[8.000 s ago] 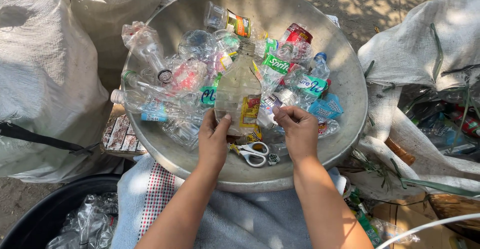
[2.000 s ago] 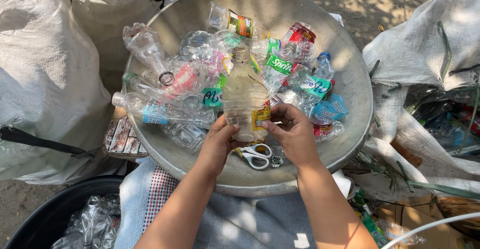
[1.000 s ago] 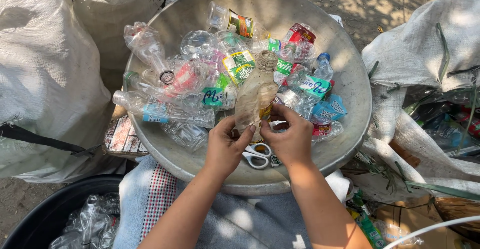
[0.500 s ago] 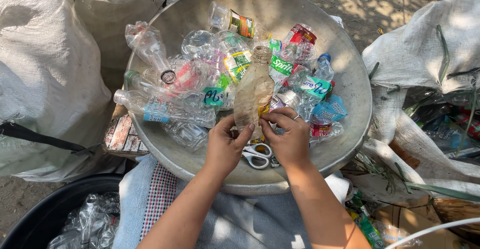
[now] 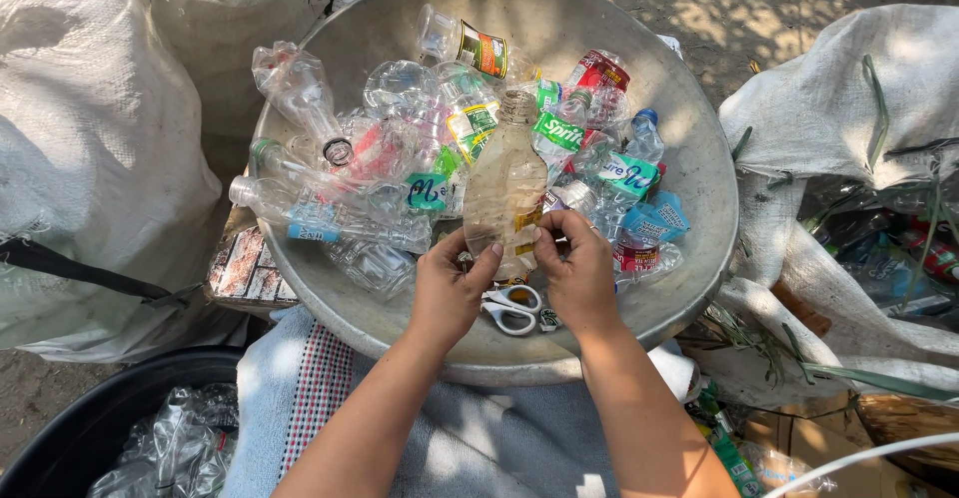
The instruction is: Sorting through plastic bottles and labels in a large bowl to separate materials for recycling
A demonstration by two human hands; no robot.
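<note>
— Centre of basin (image 5: 699,258): clear bottle (image 5: 504,198) upright, pinched at base by left hand (image 5: 450,293) and right hand (image 5: 574,278), fingers closed on yellow label.
— Scissors (image 5: 511,308) at six o'clock. Risk?
— Likely slipping among loose bottles; label tearing short.

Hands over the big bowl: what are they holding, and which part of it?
Both hands, left hand and right hand, hold one dirty clear plastic bottle by its bottom end, neck pointing away.

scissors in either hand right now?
No: the scissors lie in the metal basin beneath the hands, while the left hand and right hand both hold the dusty bottle.
</note>
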